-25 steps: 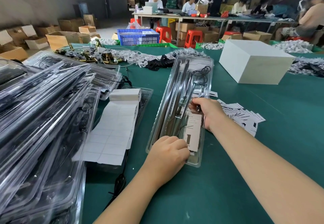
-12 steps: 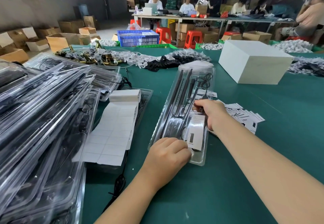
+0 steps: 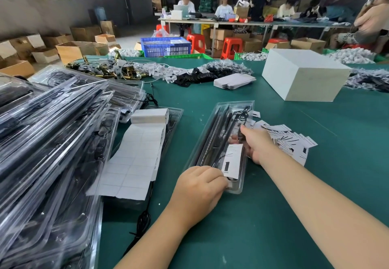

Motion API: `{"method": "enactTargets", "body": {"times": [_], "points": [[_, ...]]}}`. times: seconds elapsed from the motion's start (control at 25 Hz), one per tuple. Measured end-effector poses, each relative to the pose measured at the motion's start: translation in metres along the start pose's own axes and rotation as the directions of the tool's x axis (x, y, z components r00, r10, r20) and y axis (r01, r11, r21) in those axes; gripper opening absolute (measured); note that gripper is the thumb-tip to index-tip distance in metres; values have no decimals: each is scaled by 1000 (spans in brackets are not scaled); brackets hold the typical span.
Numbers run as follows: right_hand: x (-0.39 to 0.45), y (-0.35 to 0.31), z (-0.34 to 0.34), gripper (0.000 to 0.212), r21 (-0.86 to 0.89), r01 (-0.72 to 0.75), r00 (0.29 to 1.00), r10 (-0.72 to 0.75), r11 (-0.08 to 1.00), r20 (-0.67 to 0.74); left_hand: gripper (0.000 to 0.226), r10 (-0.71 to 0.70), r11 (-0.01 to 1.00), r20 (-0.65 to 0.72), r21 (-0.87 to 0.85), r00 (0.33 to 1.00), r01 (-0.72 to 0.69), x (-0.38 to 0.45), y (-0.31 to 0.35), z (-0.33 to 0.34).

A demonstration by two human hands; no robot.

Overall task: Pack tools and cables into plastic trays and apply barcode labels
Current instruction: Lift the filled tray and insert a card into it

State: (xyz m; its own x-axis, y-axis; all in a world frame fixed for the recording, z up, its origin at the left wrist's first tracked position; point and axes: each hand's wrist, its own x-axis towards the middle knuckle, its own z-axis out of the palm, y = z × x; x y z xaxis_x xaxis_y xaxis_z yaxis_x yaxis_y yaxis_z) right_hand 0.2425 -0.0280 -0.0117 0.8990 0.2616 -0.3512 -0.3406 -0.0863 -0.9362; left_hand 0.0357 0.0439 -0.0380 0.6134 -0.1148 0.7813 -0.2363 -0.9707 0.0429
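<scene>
A: Item: clear tray [image 3: 212,134], lying on the green table [image 3: 273,216]. Contents?

B: Long dark tools, a black cable, a white card [image 3: 232,160].

A: Hands?

B: Left hand [image 3: 199,186] grasps the tray's near end; right hand [image 3: 255,144] grasps its right edge, just left of the loose card pile [image 3: 288,140].

A: Step?

B: Likely seating the contents. Next probably a barcode label from the sheet [image 3: 134,155] left of the tray.

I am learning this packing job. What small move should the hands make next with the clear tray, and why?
Probably press the white card flat into the clear tray. The card lies tilted over the tools, the left hand grips the tray's near end, and the right hand holds its right edge, so the tray seems steadied.
</scene>
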Motion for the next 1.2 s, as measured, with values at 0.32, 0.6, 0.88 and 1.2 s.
{"method": "enactTargets", "body": {"times": [0.32,0.6,0.88,1.2], "points": [[3,9,-2,22,-4,-22,1000,22,1000,9,12,15,1000,58,-18,998,-14,0,1,1],[5,12,-5,14,-55,-26,999,28,998,32,15,14,1000,113,-17,993,-12,0,3,2],[-8,0,0,12,35,28,1000,-28,999,5,21,44,999,131,-23,990,-42,3,5,3],[-21,-2,9,38,-205,114,993,-112,972,23,17,30,999,150,26,988,-34,1,4,2]]}}
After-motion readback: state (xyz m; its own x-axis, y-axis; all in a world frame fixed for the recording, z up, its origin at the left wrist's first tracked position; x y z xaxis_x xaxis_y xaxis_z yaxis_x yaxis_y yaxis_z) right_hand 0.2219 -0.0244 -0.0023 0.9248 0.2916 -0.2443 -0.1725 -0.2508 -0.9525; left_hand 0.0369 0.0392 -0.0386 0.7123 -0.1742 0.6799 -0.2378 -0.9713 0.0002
